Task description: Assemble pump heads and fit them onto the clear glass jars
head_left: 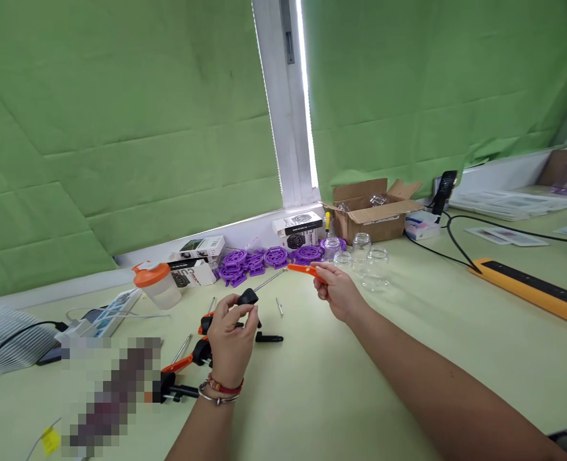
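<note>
My right hand (338,291) pinches a flat orange handle (305,270) held out over the table. A thin metal rod (271,280) runs from the handle's far end towards a black rounded part (248,297). That black part is in the closed fingers of my left hand (233,333). Whether the rod sits in it or only touches it I cannot tell. Beside and behind my left hand lie several similar orange and black pieces (201,352) with metal rods. A short black piece (269,338) and a small metal pin (279,307) rest on the table just right of it.
Purple plastic parts (276,257) lie along the back, before printed boxes (297,230). Clear glass jars (375,269) stand near an open cardboard box (372,221). An orange-lidded cup (157,285) is at left, a yellow-and-black power strip (533,291) at right.
</note>
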Demonstrator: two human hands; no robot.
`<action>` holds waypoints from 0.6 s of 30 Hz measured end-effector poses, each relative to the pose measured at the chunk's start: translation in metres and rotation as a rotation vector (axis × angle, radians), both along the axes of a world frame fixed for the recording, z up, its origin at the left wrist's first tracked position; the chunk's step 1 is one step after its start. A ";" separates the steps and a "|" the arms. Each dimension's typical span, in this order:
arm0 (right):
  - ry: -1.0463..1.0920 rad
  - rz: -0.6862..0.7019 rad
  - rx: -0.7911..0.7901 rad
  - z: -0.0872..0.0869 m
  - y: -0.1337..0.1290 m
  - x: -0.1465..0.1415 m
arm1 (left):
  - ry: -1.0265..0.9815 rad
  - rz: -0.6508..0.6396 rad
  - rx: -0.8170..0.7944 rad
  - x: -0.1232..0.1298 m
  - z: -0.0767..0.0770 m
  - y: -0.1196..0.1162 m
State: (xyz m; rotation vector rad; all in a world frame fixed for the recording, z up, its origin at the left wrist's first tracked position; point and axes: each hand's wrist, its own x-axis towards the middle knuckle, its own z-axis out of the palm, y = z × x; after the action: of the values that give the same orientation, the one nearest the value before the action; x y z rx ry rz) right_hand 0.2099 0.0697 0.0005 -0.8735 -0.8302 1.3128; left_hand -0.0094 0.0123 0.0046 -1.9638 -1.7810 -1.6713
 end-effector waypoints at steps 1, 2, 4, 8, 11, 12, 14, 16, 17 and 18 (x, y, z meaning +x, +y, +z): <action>-0.018 -0.025 0.013 0.003 0.000 0.002 | -0.032 -0.011 -0.019 0.001 0.000 -0.001; -0.035 -0.046 0.026 0.005 -0.001 0.004 | -0.058 -0.015 -0.043 0.002 -0.001 -0.001; -0.055 -0.079 0.045 0.007 0.000 0.007 | -0.115 -0.021 -0.095 0.003 -0.002 -0.001; -0.032 -0.121 0.073 0.006 0.004 0.014 | -0.367 -0.116 -0.141 0.002 -0.003 0.004; -0.048 -0.110 0.093 0.004 0.005 0.016 | -0.371 -0.154 -0.122 -0.002 -0.005 0.006; -0.073 -0.109 0.088 0.004 0.005 0.015 | -0.311 -0.149 -0.116 -0.004 -0.005 0.007; -0.134 -0.100 0.079 0.003 0.003 0.011 | -0.200 -0.153 -0.126 -0.005 -0.006 0.006; -0.163 -0.035 0.081 0.002 0.000 0.005 | -0.189 -0.206 -0.175 -0.004 -0.006 0.005; -0.156 0.025 0.078 0.002 -0.002 0.002 | -0.217 -0.244 -0.206 -0.002 -0.006 0.005; -0.144 0.100 0.068 0.001 -0.003 -0.001 | -0.246 -0.283 -0.235 0.000 -0.006 0.004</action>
State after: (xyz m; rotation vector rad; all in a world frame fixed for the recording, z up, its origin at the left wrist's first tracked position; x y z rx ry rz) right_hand 0.2088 0.0662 0.0018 -0.8896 -1.0375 1.3115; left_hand -0.0099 0.0166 -0.0016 -2.2907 -1.9342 -1.9413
